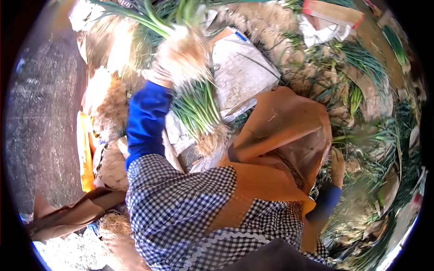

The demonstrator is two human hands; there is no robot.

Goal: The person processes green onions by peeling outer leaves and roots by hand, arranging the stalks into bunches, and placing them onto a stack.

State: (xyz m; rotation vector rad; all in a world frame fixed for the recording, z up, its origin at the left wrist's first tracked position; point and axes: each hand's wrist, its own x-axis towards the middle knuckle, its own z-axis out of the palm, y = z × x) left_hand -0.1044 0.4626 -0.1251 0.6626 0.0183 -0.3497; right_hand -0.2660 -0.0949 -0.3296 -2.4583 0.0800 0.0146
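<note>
A bunch of green onions (183,47) with pale, hairy roots is at the top centre, blurred by motion. My left hand (159,74) is at its roots, largely hidden behind them, at the end of a blue sleeve. Just below lies another bunch of green onions (199,110), its roots toward me. At the right, beside the brown apron (285,126), my right hand (337,167) hangs low over the ground; its fingers are hard to make out.
A whitish sack (242,67) lies ahead of the apron. Loose green onions (364,61) and leaves cover the ground at the right. A dark grey surface (45,122) fills the far left, with an orange strip (84,151) along its edge.
</note>
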